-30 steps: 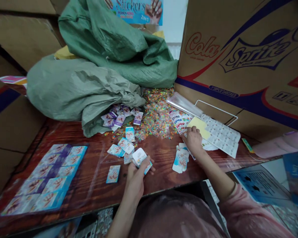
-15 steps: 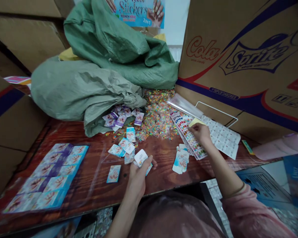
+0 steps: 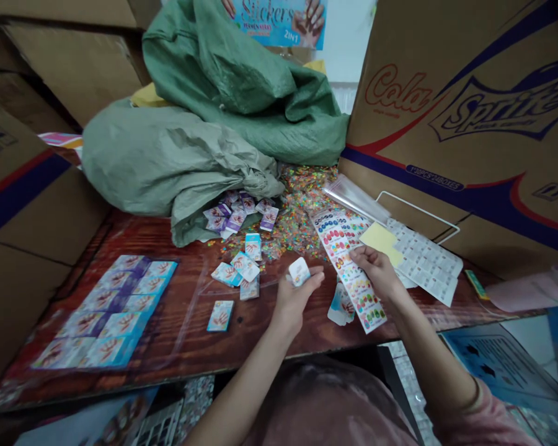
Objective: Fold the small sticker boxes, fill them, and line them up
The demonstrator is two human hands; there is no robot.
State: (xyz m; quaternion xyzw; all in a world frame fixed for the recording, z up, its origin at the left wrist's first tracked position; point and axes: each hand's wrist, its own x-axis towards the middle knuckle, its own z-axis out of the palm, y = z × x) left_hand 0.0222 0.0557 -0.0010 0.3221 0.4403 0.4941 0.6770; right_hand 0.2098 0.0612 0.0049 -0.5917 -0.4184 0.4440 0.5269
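Observation:
My left hand (image 3: pixel 292 303) is closed around a small box (image 3: pixel 299 271) whose white rounded flap points up. In my right hand (image 3: pixel 376 270) is the edge of a long sticker sheet (image 3: pixel 343 263) printed with rows of colourful nail shapes. The sheet slants down toward the table's front edge. Partly under it lie flat blue-and-white box blanks (image 3: pixel 339 308). A yellow paper pad (image 3: pixel 380 243) rests just beyond my right hand. Left of my left hand are several small blue boxes (image 3: pixel 244 266) in a loose group and a single blue box (image 3: pixel 220 316).
Rows of packed boxes (image 3: pixel 114 303) lie at the left. A grey-green sack (image 3: pixel 177 161) spills purple boxes (image 3: pixel 236 220) beside a heap of colourful candy packets (image 3: pixel 302 204). White printed sheets (image 3: pixel 428 260) and a wire stand (image 3: pixel 423 210) sit before a large carton (image 3: pixel 451 105).
My right hand has left the yellow pad and now holds a sticker sheet, drawn nearer over the blanks. My left hand has moved right and up with its box. The view has shifted slightly.

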